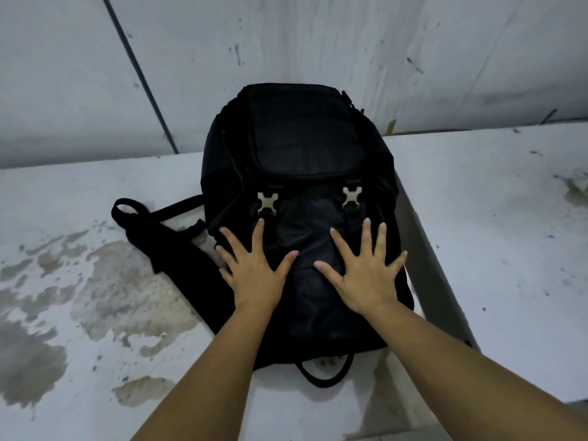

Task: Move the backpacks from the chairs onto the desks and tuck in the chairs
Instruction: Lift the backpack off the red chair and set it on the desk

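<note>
A black backpack [302, 160] with two silver buckles lies flat on a white, stained desk [95, 281], its far end against the wall. My left hand [254, 268] rests palm down on the lower left of the bag, fingers spread. On the lower right of the bag lies my right hand [366, 272], also flat with spread fingers. Neither hand grips anything. The bag's shoulder straps [178, 253] trail off to the left on the desk, and a carry loop [321, 374] sticks out at the near end. No chair is in view.
A second white desk [509, 233] joins on the right, with a seam running beside the bag. A grey, scuffed wall [286, 43] rises directly behind both desks. Brown stains mark the left desk's surface.
</note>
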